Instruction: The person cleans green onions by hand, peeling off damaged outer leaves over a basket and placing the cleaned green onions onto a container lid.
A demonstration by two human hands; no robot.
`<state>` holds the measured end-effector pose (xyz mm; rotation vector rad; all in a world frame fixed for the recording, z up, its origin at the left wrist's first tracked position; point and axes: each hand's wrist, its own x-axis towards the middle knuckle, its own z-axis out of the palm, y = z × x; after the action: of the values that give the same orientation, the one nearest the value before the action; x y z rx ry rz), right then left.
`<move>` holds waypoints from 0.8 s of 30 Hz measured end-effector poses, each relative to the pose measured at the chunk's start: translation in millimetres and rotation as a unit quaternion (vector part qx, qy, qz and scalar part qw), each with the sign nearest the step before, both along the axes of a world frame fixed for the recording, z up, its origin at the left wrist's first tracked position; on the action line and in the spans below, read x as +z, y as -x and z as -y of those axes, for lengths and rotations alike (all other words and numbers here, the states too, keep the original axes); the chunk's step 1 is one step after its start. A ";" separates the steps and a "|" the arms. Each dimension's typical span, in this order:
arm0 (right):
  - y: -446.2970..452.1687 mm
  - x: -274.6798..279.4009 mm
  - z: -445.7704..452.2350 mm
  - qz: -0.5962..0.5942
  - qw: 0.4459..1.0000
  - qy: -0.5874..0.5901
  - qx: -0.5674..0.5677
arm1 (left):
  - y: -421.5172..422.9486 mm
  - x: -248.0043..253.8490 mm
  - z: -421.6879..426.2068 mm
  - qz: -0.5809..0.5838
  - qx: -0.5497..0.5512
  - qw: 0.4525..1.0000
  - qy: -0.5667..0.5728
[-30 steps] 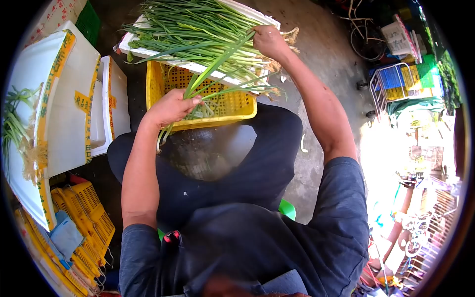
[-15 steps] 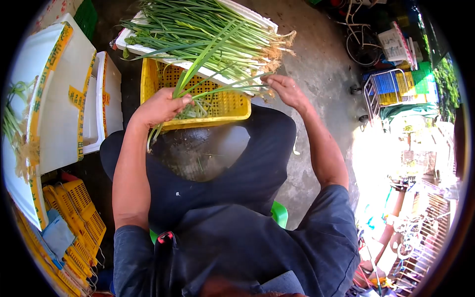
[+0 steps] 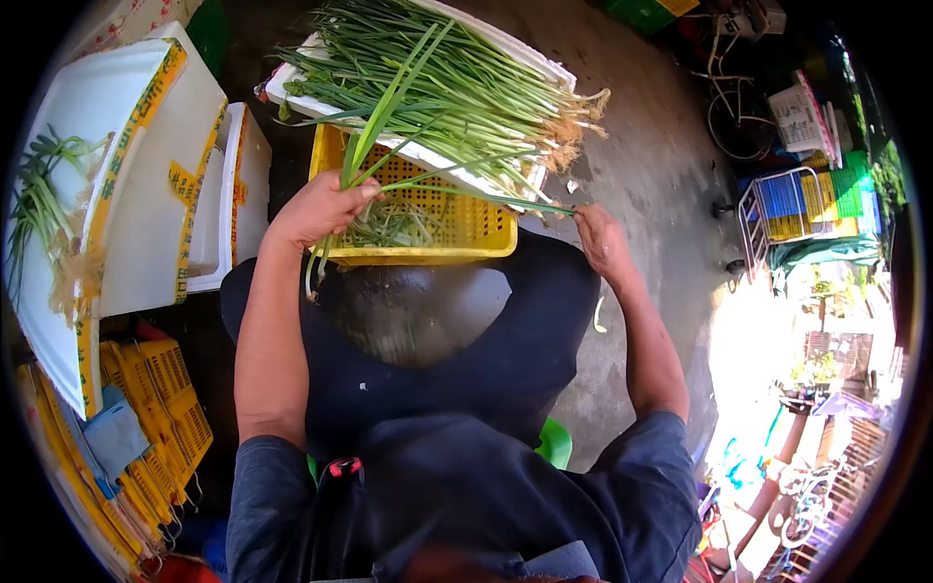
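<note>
My left hand (image 3: 326, 208) is closed around the lower stems of a few green onions (image 3: 393, 97), whose roots hang below it. Their long leaves fan up and to the right. One leaf stretches across to my right hand (image 3: 601, 239), which pinches its tip out to the right. Beneath the leaves is a yellow crate (image 3: 418, 255) with loose green scraps (image 3: 394, 225) inside. Behind it, a white foam tray (image 3: 292, 89) holds a large pile of green onions (image 3: 457, 87), roots pointing right.
White foam boxes (image 3: 146, 204) stand at the left, with a small onion bunch (image 3: 49, 189) on the outermost. Yellow crates (image 3: 170, 389) are stacked at lower left. A metal cart (image 3: 777, 209) and a wheel (image 3: 741, 124) are at the right. Wet floor (image 3: 661, 165) lies between.
My right hand has moved down and right from the pile and now pulls one leaf taut. My left hand keeps its hold on the stems. The whole view has shifted slightly.
</note>
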<state>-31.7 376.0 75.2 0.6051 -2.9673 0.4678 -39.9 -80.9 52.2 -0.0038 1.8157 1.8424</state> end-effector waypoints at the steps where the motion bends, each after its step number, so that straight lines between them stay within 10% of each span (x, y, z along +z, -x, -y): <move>1: 5.3 -5.9 -1.1 0.012 0.998 0.051 -0.039 | 0.0 -0.5 0.5 -0.003 -0.004 1.000 0.004; 6: 46.0 -7.6 12.4 0.046 0.871 0.416 -0.256 | -1.1 -2.7 0.9 -0.012 -0.004 1.000 0.009; 12: 59.9 -0.1 94.4 0.056 0.795 0.576 -0.184 | 3.6 -2.7 8.3 -0.012 0.159 0.972 -0.172; 17: 34.4 -68.5 191.4 0.162 0.955 0.242 -0.056 | 9.4 -8.8 14.8 -0.034 0.270 0.927 -0.256; 18: 36.4 -95.7 195.4 0.008 0.988 0.140 0.059 | 7.9 -5.4 14.5 -0.030 0.282 0.923 -0.258; 24: 89.1 -82.7 190.1 0.037 0.992 0.119 -0.024 | 7.3 -5.4 16.0 -0.038 0.320 0.901 -0.292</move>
<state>-120.9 185.9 -7.5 0.4998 -2.9227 0.8407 -47.2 -96.9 46.8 -0.3487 1.3127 2.8285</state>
